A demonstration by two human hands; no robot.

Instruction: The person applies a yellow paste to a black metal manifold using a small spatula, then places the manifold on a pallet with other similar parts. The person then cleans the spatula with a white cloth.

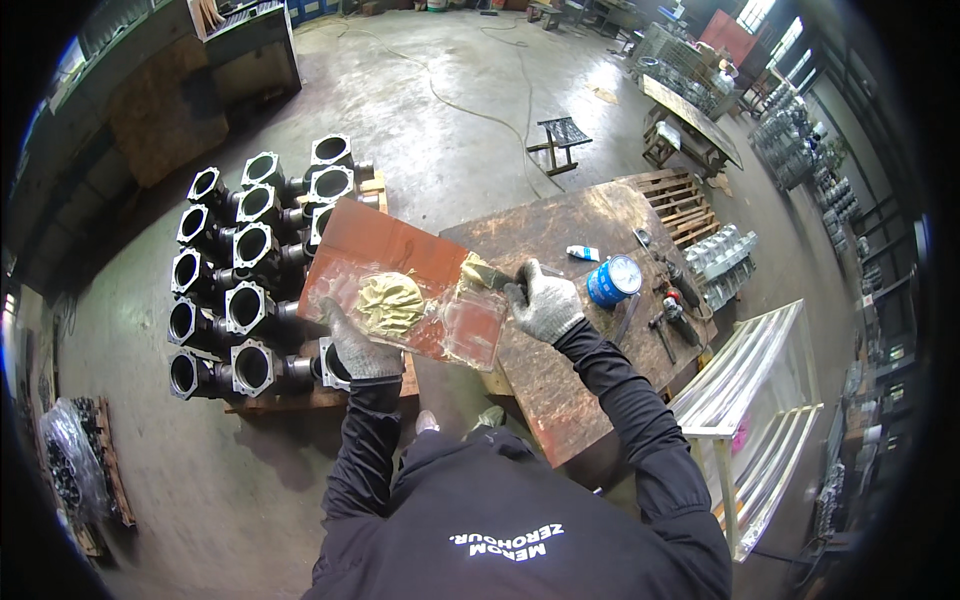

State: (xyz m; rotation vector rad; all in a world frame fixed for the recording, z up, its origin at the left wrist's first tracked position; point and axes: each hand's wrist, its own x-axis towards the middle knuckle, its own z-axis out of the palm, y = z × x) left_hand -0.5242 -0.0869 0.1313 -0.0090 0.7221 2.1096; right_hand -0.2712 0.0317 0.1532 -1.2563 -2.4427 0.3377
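Note:
A reddish-brown flat board (pixel 385 245) is held up in front of me, tilted, above the gap between the castings and the table. My left hand (pixel 362 345), in a grey-white knit glove, grips its near left edge, with part of the fingers hidden under it. A lump of yellowish putty (pixel 391 304) sits on the board, with thinner smears around it. In my gloved right hand (pixel 545 302) is a putty knife (pixel 487 272), its blade against yellowish putty at the board's right edge. The fingers are closed round its handle.
Rows of dark castings with square flanges (pixel 250 307) stand on a pallet at left. On the wooden table (pixel 560 400) are a blue can (pixel 613 281), a white-and-blue tube (pixel 582 253) and power tools (pixel 680 318). A white rack (pixel 745 400) stands at right, a small stool (pixel 560 140) beyond.

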